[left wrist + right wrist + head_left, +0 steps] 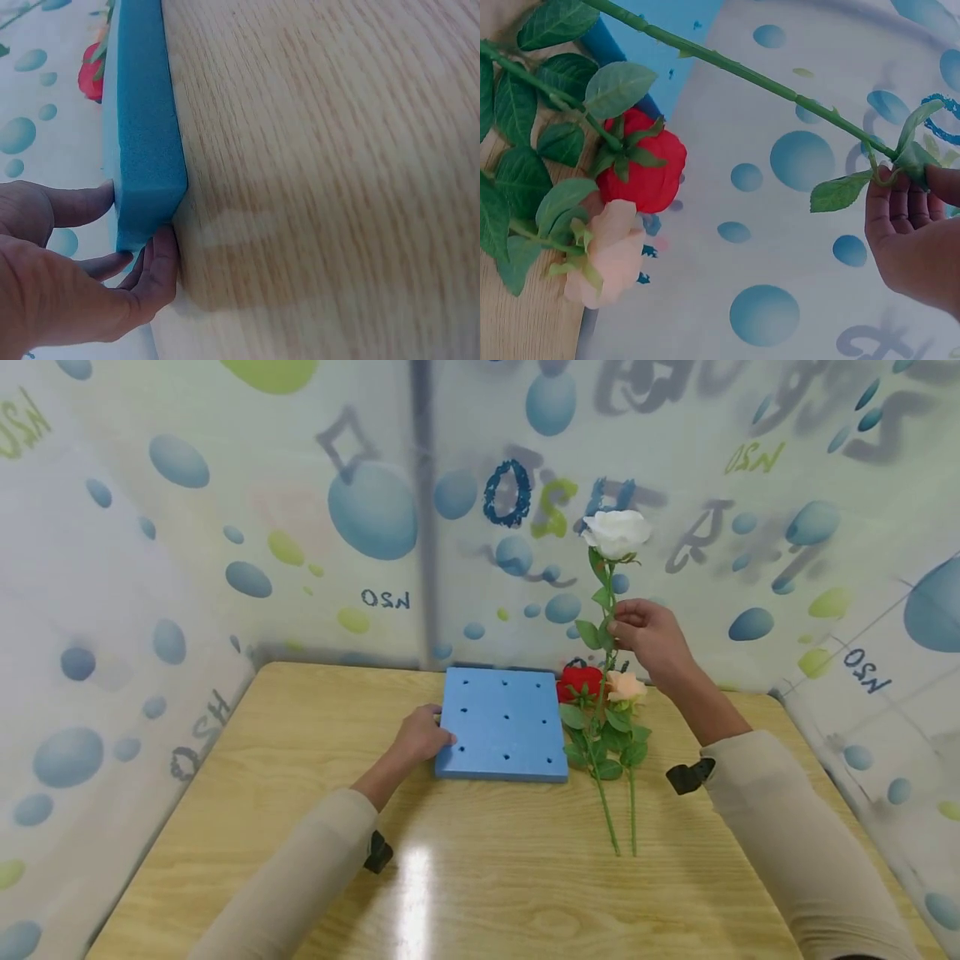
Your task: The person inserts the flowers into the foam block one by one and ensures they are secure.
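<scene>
My right hand (651, 639) pinches the stem of a white artificial rose (617, 535) in its upper part, near the leaves. The rose stands upright above the table, its bloom at the top; in the right wrist view its green stem (739, 70) slants down from the fingertips. At the left edge of a square blue foam board (487, 735) with several small holes, my left hand (422, 737) grips it. The left wrist view has the thumb on the board's (146, 112) face and the other fingers at its corner. A red rose (580, 679) and a peach rose (627, 687) lie right of the board.
The wooden table (510, 877) reaches a wall covering (300, 502) printed with blue and green drops at the back and both sides. Leafy stems of the lying roses extend toward the front. A black strap end (690, 776) juts out at my right cuff.
</scene>
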A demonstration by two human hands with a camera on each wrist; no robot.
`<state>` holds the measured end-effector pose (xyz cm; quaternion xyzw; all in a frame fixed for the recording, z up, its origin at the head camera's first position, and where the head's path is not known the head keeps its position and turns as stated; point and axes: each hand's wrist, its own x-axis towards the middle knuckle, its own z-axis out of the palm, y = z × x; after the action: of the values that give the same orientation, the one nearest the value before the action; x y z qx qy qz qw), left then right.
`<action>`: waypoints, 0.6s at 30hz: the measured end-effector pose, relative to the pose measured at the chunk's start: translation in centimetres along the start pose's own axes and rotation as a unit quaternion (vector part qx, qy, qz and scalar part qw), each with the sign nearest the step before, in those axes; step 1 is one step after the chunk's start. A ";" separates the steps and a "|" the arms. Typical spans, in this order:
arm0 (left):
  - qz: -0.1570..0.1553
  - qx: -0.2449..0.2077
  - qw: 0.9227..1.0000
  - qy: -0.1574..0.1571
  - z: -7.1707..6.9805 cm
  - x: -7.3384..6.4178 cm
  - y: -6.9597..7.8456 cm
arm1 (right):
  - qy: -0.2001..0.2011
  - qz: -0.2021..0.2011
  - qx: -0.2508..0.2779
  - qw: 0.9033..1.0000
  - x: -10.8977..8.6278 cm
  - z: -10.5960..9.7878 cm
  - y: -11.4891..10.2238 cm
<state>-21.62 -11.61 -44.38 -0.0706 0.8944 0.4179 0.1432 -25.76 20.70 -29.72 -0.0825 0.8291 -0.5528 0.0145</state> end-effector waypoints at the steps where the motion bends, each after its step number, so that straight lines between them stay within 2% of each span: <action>1: -0.002 0.001 1.000 0.001 0.0 0.0 0.0 | 0.000 -0.001 0.001 1.000 0.2 0.2 -0.1; 18: -0.002 0.004 1.000 0.005 0.0 -0.2 0.2 | 0.007 -0.007 0.028 1.000 2.5 3.2 -1.4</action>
<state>-21.51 -11.50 -44.14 -0.0740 0.8966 0.4138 0.1394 -27.73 16.83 -29.49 -0.0840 0.8125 -0.5768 0.0066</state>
